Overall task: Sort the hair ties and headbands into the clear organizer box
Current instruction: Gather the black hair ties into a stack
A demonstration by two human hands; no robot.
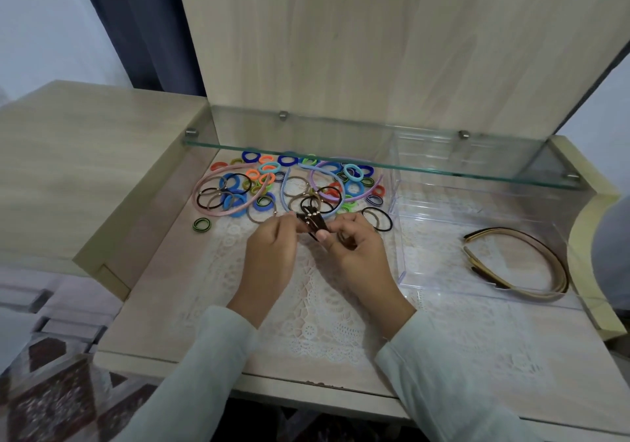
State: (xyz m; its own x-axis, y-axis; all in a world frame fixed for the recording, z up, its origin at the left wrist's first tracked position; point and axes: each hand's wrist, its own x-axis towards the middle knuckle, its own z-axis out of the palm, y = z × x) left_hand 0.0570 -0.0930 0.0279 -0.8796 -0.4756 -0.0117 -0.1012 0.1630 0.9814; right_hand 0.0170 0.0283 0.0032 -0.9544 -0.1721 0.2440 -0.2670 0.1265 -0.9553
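From the head camera, the left hand (269, 247) and right hand (358, 250) met above the lace mat (317, 308) at the middle of the desk (153, 305). The fingers of both were curled, pinching a bundle of dark hair ties (312, 222). Colourful hair ties (259, 175) lay heaped by the back edge. The clear organizer box (399, 247) stood by the right edge, with tan headbands (531, 264) inside it.
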